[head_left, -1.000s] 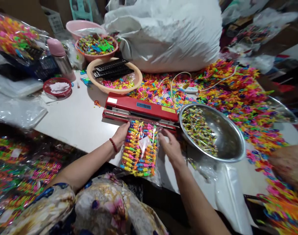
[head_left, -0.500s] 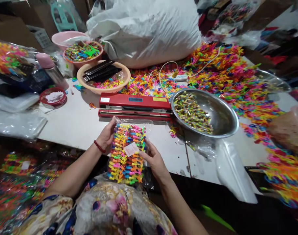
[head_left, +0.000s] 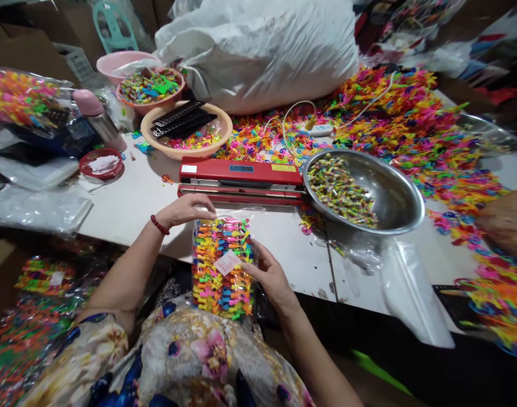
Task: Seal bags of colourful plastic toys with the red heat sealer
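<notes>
A clear plastic bag (head_left: 222, 282) packed with rows of small bright plastic toys is held upright in front of my lap. A white paper slip (head_left: 227, 263) with print lies inside, near its middle. My left hand (head_left: 188, 209), with a red bead bracelet at the wrist, pinches the bag's top edge at the left corner. My right hand (head_left: 269, 274) grips the right side, thumb across the front near the slip; its other fingers are partly hidden behind. Just beyond the bag sits a red heat sealer (head_left: 241, 175).
A steel bowl (head_left: 396, 198) of small wrapped pieces stands right of the sealer. Beyond are a peach basin (head_left: 156, 148) with black racks, a big white sack (head_left: 258, 62) and heaped colourful toys (head_left: 390, 118). Plastic sleeves (head_left: 415, 299) hang over the table edge. A red tin (head_left: 119, 169) sits left.
My left hand has moved from the bag's left side up onto its top edge, the fingers now bent over it. My right hand keeps its hold. The view has shifted slightly.
</notes>
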A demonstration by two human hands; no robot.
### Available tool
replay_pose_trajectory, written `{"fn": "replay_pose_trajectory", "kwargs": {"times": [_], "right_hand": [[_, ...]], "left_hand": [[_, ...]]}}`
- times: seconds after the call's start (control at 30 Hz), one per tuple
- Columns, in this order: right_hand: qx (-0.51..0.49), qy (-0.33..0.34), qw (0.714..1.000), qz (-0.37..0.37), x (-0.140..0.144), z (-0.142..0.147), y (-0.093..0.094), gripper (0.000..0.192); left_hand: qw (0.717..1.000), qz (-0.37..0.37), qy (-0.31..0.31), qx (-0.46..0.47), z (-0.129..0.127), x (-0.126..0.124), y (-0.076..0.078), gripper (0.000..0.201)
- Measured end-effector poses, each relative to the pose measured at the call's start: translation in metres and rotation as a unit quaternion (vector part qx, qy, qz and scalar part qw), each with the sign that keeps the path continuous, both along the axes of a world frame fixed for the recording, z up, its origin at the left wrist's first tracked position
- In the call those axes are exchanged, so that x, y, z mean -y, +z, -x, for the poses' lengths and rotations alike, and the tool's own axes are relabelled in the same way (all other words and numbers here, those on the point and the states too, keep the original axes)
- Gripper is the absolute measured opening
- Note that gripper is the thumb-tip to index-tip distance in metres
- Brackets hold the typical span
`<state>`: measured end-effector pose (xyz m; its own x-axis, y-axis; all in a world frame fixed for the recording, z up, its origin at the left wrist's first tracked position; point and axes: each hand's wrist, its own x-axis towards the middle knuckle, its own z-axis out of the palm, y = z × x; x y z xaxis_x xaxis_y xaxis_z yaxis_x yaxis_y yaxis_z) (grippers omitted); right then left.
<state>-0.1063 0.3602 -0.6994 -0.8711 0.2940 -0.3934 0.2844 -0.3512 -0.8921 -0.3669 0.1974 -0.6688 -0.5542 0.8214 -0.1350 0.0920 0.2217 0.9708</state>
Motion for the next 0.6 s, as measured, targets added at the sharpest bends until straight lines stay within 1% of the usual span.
{"fn": "replay_pose_trajectory", "kwargs": {"times": [0.07, 0.1, 0.13, 0.17, 0.23, 0.3, 0.37, 0.43, 0.5, 0.57, 0.6], "right_hand": [[0.01, -0.003, 1.0, -0.001, 0.0, 0.001, 0.002, 0.073], [0.016, -0.005, 1.0, -0.002, 0.0, 0.002, 0.003, 0.074], [0.02, -0.007, 1.0, -0.004, 0.0, 0.003, 0.003, 0.074], [0.021, -0.007, 1.0, -0.006, -0.001, 0.003, 0.004, 0.074], [0.013, -0.001, 1.0, -0.005, -0.001, 0.004, 0.005, 0.071], [0.002, 0.009, 1.0, 0.001, -0.001, 0.004, 0.007, 0.068], [0.002, 0.011, 1.0, 0.005, -0.002, 0.004, 0.007, 0.068], [0.01, 0.006, 1.0, 0.006, -0.003, 0.004, 0.006, 0.07], [0.02, 0.0, 1.0, 0.008, -0.003, 0.004, 0.004, 0.073], [0.025, -0.002, 1.0, 0.01, -0.004, 0.005, 0.001, 0.074], [0.026, -0.003, 1.0, 0.01, -0.004, 0.005, 0.0, 0.074]], "left_hand": [[0.998, 0.04, -0.033, -0.029, 0.007, -0.005, 0.003, 0.015], [0.998, 0.049, -0.029, -0.035, 0.008, -0.008, 0.003, 0.015], [0.998, 0.047, -0.013, -0.035, 0.009, -0.011, 0.003, 0.016], [0.999, 0.029, 0.015, -0.027, 0.009, -0.013, 0.003, 0.018], [0.995, -0.037, 0.092, 0.022, 0.009, -0.018, 0.003, 0.021], [0.975, -0.112, 0.165, 0.101, 0.009, -0.021, 0.004, 0.023], [0.943, -0.172, 0.224, 0.178, 0.013, -0.023, 0.007, 0.025], [0.899, -0.224, 0.303, 0.225, 0.023, -0.021, 0.009, 0.029], [0.839, -0.272, 0.413, 0.226, 0.038, -0.01, 0.008, 0.031], [0.77, -0.307, 0.527, 0.188, 0.053, 0.012, 0.004, 0.027], [0.75, -0.312, 0.558, 0.168, 0.058, 0.027, 0.0, 0.022]]}}
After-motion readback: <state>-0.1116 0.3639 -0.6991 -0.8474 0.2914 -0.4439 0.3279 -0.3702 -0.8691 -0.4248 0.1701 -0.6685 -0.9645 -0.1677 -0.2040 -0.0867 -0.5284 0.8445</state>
